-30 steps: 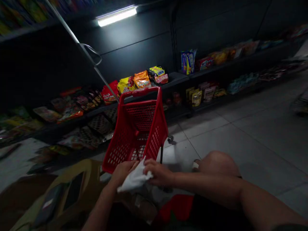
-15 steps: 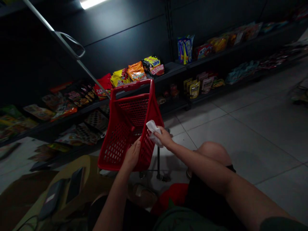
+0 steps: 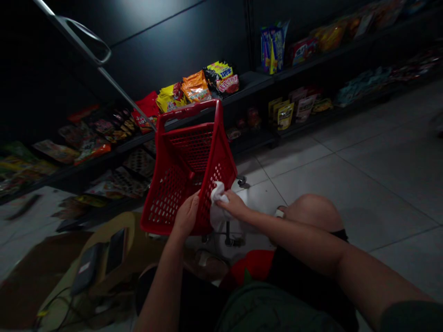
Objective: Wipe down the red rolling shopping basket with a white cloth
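A red plastic shopping basket (image 3: 212, 152) on wheels stands in front of me, tilted in my view, its perforated inside facing up. My left hand (image 3: 187, 214) grips the basket's right-hand rim, with its fingertips partly hidden. In my right hand (image 3: 235, 205) is a crumpled white cloth (image 3: 218, 193), pressed against the outside of the perforated right wall. The cloth hides part of that wall and the lower corner.
Dark shelves with snack bags (image 3: 195, 86) run behind the basket. A silver pole (image 3: 121, 94) with a loop slants up at left. Two dark flat devices (image 3: 116, 249) and cables lie on a tan surface at lower left. Pale floor tiles extend right.
My right hand has moved the cloth down along the basket's outer wall. My left hand still holds the rim. The view has shifted slightly, moving the shelves upward.
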Motion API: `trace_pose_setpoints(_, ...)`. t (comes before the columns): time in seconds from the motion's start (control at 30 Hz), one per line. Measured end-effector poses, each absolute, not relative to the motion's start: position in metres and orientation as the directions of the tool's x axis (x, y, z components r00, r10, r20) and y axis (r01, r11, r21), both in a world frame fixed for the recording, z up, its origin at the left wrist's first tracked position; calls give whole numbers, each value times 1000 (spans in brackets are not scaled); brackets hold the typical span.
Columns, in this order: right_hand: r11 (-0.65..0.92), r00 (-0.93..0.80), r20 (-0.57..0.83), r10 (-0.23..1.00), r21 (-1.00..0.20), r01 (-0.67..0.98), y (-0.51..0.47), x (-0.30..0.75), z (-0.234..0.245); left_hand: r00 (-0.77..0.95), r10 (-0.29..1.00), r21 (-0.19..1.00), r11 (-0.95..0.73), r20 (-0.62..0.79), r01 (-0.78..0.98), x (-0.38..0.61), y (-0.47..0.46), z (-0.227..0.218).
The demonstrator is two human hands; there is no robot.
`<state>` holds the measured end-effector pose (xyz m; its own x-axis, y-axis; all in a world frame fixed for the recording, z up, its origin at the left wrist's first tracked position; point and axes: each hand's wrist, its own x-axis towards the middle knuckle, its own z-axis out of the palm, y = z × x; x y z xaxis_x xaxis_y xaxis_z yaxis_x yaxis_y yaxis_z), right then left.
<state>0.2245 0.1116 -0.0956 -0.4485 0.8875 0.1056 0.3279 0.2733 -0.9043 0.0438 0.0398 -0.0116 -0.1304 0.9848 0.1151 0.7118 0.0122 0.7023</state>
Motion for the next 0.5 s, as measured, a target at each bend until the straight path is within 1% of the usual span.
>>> trace_pose_setpoints(0.03, 225, -374, 88, 923, -913, 341, 122, 227, -96, -143, 983, 691, 21, 120, 722, 43, 39, -11)
trace_pose_setpoints(0.07, 210, -334, 90, 938, -915, 345, 128, 229, -97, -155, 980, 681, 29, 125, 732, 42, 38, -10)
trace_pose_setpoints(0.1, 232, -331, 115, 936, -912, 338, 131, 231, -98, -163, 978, 674, 35, 128, 738, 42, 37, -10)
trace_pose_setpoints(0.17, 347, -414, 206, 886, -888, 301, 126, 233, -98, -166, 977, 670, 35, 132, 741, 40, 37, -9)
trace_pose_setpoints(0.27, 527, -588, 300, 752, -808, 262, 104, 230, -92, -159, 976, 680, 14, 151, 733, 38, 37, -11)
trace_pose_setpoints(0.33, 614, -677, 293, 676, -731, 297, 92, 226, -85, -148, 974, 693, -11, 170, 721, 37, 38, -12)
trace_pose_setpoints(0.4, 662, -727, 251, 639, -660, 355, 87, 222, -78, -125, 975, 709, -43, 183, 704, 36, 38, -13)
trace_pose_setpoints(0.47, 660, -745, 207, 635, -646, 383, 88, 216, -75, -100, 977, 724, -69, 188, 687, 35, 38, -13)
trace_pose_setpoints(0.5, 635, -746, 188, 638, -676, 373, 89, 213, -74, -89, 978, 727, -80, 191, 682, 34, 38, -14)
